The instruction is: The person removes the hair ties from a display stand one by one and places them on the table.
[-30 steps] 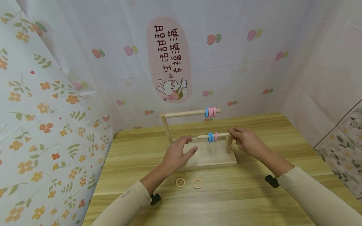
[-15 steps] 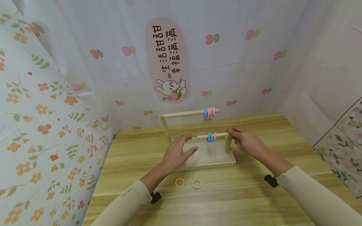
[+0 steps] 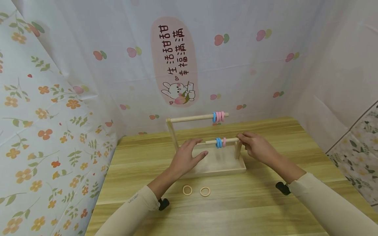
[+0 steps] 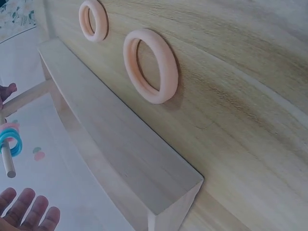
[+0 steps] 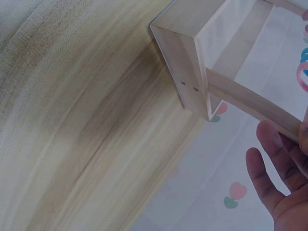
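Note:
A wooden rack stands on a tray-like base (image 3: 212,173) and carries two horizontal rods. Around the lower rod (image 3: 211,142) hang blue rings (image 3: 218,143) and a pink ring (image 3: 224,142). My right hand (image 3: 257,147) grips the top of the short right post (image 5: 255,103), where that rod is fixed. My left hand (image 3: 186,157) is held over the base's left part, fingers apart from the rod's free end and holding nothing. On the higher rod (image 3: 192,118) sit a blue ring (image 3: 214,117) and several pink rings (image 3: 220,116).
Two loose wooden rings, the left ring (image 3: 187,190) and the right ring (image 3: 205,191), lie on the table (image 3: 236,209) in front of the base. A tall post (image 3: 173,134) rises at the rack's left. Printed cloth (image 3: 251,78) hangs behind the table.
My left hand has shifted slightly right, closer to the lower rod's free end. The right hand keeps its grip on the post, and the rings stay where they were.

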A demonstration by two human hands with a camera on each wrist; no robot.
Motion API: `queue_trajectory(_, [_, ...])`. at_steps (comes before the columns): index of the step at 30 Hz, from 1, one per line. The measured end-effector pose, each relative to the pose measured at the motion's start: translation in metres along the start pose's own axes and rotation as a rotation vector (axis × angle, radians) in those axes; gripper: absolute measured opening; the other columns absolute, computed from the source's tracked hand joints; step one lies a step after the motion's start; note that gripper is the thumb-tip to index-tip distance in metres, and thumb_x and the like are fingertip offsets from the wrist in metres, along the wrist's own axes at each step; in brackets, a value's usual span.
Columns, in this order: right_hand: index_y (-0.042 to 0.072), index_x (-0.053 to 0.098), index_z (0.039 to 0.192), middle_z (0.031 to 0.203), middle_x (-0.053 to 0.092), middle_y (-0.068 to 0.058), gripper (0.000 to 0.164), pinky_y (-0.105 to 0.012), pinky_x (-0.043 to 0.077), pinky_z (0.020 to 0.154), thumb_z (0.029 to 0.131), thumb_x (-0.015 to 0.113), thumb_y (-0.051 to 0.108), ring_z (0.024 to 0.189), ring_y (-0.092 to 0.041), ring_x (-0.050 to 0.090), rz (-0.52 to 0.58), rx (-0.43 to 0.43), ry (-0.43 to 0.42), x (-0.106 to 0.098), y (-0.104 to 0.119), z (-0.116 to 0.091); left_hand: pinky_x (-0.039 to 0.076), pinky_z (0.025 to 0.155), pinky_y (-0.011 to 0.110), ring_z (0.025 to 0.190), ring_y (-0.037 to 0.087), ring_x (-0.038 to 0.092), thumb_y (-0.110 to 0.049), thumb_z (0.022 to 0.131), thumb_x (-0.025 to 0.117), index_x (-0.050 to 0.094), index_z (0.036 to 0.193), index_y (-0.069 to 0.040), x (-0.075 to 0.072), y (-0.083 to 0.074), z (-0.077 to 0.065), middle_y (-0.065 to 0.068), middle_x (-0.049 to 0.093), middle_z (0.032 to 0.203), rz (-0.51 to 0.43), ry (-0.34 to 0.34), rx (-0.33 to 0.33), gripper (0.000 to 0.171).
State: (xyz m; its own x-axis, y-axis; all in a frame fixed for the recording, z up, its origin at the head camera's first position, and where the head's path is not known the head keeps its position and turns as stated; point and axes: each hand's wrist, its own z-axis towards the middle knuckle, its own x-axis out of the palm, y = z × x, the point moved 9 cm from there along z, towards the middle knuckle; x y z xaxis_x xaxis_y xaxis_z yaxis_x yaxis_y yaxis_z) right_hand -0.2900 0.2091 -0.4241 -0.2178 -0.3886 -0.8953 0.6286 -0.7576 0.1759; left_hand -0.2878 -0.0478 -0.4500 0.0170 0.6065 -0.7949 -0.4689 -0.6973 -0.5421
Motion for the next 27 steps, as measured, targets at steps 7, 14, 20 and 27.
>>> queue_trajectory(7, [-0.008,0.075,0.133,0.114,0.076,-0.019,0.041,-0.037,0.062,0.066,0.093,0.073,-0.015,0.079,-0.023,0.072,-0.004,0.01,0.014,0.001,-0.002,0.0,0.057,0.115,0.054,0.142,0.029,0.066,-0.052,0.107,0.073,0.06,0.156,-0.016,0.0,-0.002,0.006,0.007,0.068,0.152,-0.003,0.006,-0.001,0.063])
queue_trajectory(14, [-0.007,0.076,0.132,0.111,0.075,-0.018,0.038,-0.037,0.061,0.065,0.094,0.075,-0.013,0.078,-0.023,0.072,-0.01,0.002,0.001,0.0,0.0,0.0,0.059,0.112,0.056,0.141,0.031,0.067,-0.053,0.107,0.072,0.06,0.156,-0.013,0.002,-0.005,0.009,0.008,0.069,0.151,-0.007,0.008,0.015,0.064])
queue_trajectory(20, [-0.007,0.075,0.132,0.114,0.076,-0.02,0.041,-0.04,0.063,0.068,0.092,0.076,-0.015,0.081,-0.028,0.075,-0.011,0.005,-0.002,0.0,0.0,0.0,0.059,0.112,0.055,0.142,0.029,0.066,-0.052,0.107,0.072,0.06,0.157,-0.017,0.005,-0.008,0.011,0.005,0.068,0.153,-0.001,0.008,0.039,0.062])
queue_trajectory(27, [-0.007,0.075,0.132,0.116,0.077,-0.022,0.043,-0.044,0.066,0.071,0.09,0.077,-0.016,0.086,-0.033,0.077,-0.014,0.006,-0.01,-0.002,0.002,0.0,0.059,0.113,0.054,0.143,0.029,0.065,-0.051,0.107,0.072,0.059,0.158,-0.017,0.006,-0.011,0.015,0.005,0.067,0.154,-0.006,0.017,0.048,0.063])
